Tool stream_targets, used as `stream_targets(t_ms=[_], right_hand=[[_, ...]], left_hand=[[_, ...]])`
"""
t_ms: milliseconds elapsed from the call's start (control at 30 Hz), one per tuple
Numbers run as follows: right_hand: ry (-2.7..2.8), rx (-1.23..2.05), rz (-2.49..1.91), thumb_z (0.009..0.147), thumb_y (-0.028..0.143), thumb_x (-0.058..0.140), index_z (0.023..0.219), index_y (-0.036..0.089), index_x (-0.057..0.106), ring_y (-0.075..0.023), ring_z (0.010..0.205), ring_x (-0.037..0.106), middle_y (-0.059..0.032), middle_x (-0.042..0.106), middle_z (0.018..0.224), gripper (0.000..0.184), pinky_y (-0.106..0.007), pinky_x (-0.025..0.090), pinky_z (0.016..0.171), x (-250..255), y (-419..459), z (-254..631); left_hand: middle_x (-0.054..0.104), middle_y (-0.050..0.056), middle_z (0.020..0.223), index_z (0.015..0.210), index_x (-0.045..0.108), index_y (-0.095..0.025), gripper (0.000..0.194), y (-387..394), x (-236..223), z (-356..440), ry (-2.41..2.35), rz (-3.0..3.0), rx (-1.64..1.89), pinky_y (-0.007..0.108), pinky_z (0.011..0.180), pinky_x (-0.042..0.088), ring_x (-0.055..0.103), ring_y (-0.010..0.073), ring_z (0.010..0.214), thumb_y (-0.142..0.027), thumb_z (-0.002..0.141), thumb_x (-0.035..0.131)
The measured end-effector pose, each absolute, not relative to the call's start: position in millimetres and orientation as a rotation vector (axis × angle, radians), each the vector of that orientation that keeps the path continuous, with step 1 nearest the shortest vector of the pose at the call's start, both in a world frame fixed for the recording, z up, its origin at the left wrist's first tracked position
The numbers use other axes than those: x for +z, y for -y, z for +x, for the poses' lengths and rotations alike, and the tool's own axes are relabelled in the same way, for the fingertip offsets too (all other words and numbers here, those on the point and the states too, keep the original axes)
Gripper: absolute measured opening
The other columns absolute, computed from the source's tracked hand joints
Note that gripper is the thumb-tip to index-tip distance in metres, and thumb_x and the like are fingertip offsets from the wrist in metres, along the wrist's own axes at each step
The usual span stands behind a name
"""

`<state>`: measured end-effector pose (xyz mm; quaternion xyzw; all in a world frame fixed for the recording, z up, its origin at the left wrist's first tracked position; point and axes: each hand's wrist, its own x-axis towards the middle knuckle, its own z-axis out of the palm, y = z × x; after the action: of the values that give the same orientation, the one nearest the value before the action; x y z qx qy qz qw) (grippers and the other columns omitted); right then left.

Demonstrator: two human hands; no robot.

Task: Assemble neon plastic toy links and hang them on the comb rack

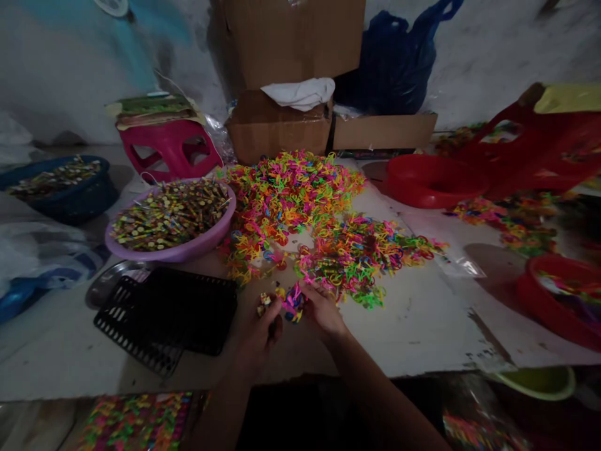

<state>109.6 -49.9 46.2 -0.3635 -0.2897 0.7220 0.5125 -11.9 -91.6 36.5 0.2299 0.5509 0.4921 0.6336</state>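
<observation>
A big heap of small bright plastic rings (pixel 300 213) in pink, yellow, green and orange covers the middle of the white table (pixel 422 326). At its near edge my left hand (pixel 260 332) is closed on a small patterned stick-like piece (pixel 263 302). My right hand (pixel 323 311) pinches a little bunch of coloured rings (pixel 293 305) beside it. The two hands nearly touch. A lilac bowl (pixel 188 250) full of patterned sticks stands left of the heap.
A black perforated tray (pixel 159 319) lies left of my hands, over a metal plate (pixel 106 282). Also here: a blue basket (pixel 70 200), a pink stool (pixel 166 147), cardboard boxes (pixel 282 125), red bowls (pixel 429 181) and a red basket (pixel 539 150).
</observation>
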Motion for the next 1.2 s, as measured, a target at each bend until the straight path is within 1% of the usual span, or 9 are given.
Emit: stream_targets(t_ms=[67, 200, 300, 400, 533, 767, 900, 1033, 1200], right_hand=[[0.635, 1.763, -0.883, 0.061, 0.040, 0.071, 0.060, 0.018, 0.056, -0.0071, 0.046, 0.042, 0.0059, 0.051, 0.053, 0.026, -0.021, 0.034, 0.048, 48.6, 53.6, 107.9], [0.570, 1.820, -0.887, 0.059, 0.039, 0.073, 0.062, 0.018, 0.056, -0.0072, 0.043, 0.042, 0.0063, 0.050, 0.051, 0.027, -0.021, 0.033, 0.045, 49.8, 57.8, 105.7], [0.563, 1.872, -0.866, 0.060, 0.037, 0.073, 0.060, 0.017, 0.056, -0.0065, 0.042, 0.040, 0.0062, 0.049, 0.049, 0.027, -0.020, 0.032, 0.044, 51.0, 59.7, 105.4], [0.569, 1.929, -0.869, 0.061, 0.038, 0.072, 0.062, 0.016, 0.056, -0.0067, 0.044, 0.042, 0.0060, 0.050, 0.049, 0.027, -0.020, 0.034, 0.045, 52.3, 60.5, 108.4], [0.692, 1.980, -0.947, 0.063, 0.039, 0.070, 0.061, 0.016, 0.054, -0.0060, 0.041, 0.040, 0.0061, 0.049, 0.049, 0.029, -0.019, 0.028, 0.040, 52.5, 58.9, 116.2], [0.822, 1.886, -0.999, 0.061, 0.039, 0.071, 0.062, 0.015, 0.055, -0.0051, 0.040, 0.040, 0.0069, 0.047, 0.048, 0.028, -0.018, 0.029, 0.040, 50.2, 57.9, 115.3], [0.936, 1.783, -1.123, 0.062, 0.043, 0.068, 0.056, 0.016, 0.053, -0.0052, 0.035, 0.036, 0.0067, 0.045, 0.042, 0.032, -0.019, 0.024, 0.035, 47.5, 58.1, 113.8], [0.976, 1.587, -1.166, 0.067, 0.045, 0.065, 0.055, 0.017, 0.051, -0.0065, 0.037, 0.039, 0.0051, 0.047, 0.044, 0.034, -0.020, 0.030, 0.038, 51.9, 58.7, 114.8], [0.794, 1.467, -1.017, 0.071, 0.047, 0.061, 0.061, 0.017, 0.052, -0.0080, 0.043, 0.042, 0.0042, 0.049, 0.051, 0.033, -0.020, 0.033, 0.040, 74.5, 58.8, 117.4]], left_hand=[[0.042, -0.011, 0.048, 0.093, 0.053, -0.021, 0.039, 91.7, 34.5, -11.6, -1.227, 0.558, 1.151, 0.015, 0.037, 0.019, 0.034, 0.0021, 0.035, -0.044, 0.065, 0.067], [0.038, -0.010, 0.046, 0.071, 0.052, -0.017, 0.029, 94.7, 32.2, -13.3, -1.166, 0.608, 1.115, 0.016, 0.037, 0.020, 0.030, 0.0024, 0.037, -0.042, 0.066, 0.066], [0.038, -0.009, 0.047, 0.065, 0.049, -0.018, 0.029, 97.0, 31.0, -15.1, -1.173, 0.617, 1.143, 0.016, 0.040, 0.024, 0.031, 0.0034, 0.039, -0.042, 0.066, 0.065], [0.043, -0.008, 0.052, 0.072, 0.053, -0.019, 0.027, 97.8, 30.8, -18.5, -1.237, 0.618, 1.165, 0.017, 0.043, 0.029, 0.037, 0.0050, 0.044, -0.042, 0.064, 0.065], [0.051, -0.005, 0.059, 0.085, 0.059, -0.020, 0.029, 98.2, 37.0, -27.7, -1.342, 0.843, 1.122, 0.017, 0.044, 0.031, 0.040, 0.0060, 0.046, -0.037, 0.063, 0.067], [0.057, -0.002, 0.059, 0.079, 0.065, -0.017, 0.021, 98.4, 53.4, -38.5, -1.394, 1.146, 0.955, 0.020, 0.050, 0.038, 0.048, 0.0110, 0.053, -0.033, 0.065, 0.065], [0.063, 0.001, 0.068, 0.076, 0.066, -0.020, 0.013, 98.6, 61.6, -39.0, -1.426, 1.428, 0.895, 0.024, 0.061, 0.043, 0.055, 0.0160, 0.064, -0.027, 0.065, 0.063], [0.066, 0.005, 0.083, 0.084, 0.067, -0.024, 0.018, 105.7, 60.9, -33.6, -1.494, 1.748, 0.987, 0.027, 0.074, 0.043, 0.059, 0.0200, 0.079, -0.020, 0.068, 0.059], [0.066, 0.005, 0.082, 0.084, 0.065, -0.023, 0.016, 112.6, 37.0, -26.9, -1.637, 1.690, 1.037, 0.027, 0.072, 0.045, 0.060, 0.0197, 0.079, -0.022, 0.069, 0.058]])
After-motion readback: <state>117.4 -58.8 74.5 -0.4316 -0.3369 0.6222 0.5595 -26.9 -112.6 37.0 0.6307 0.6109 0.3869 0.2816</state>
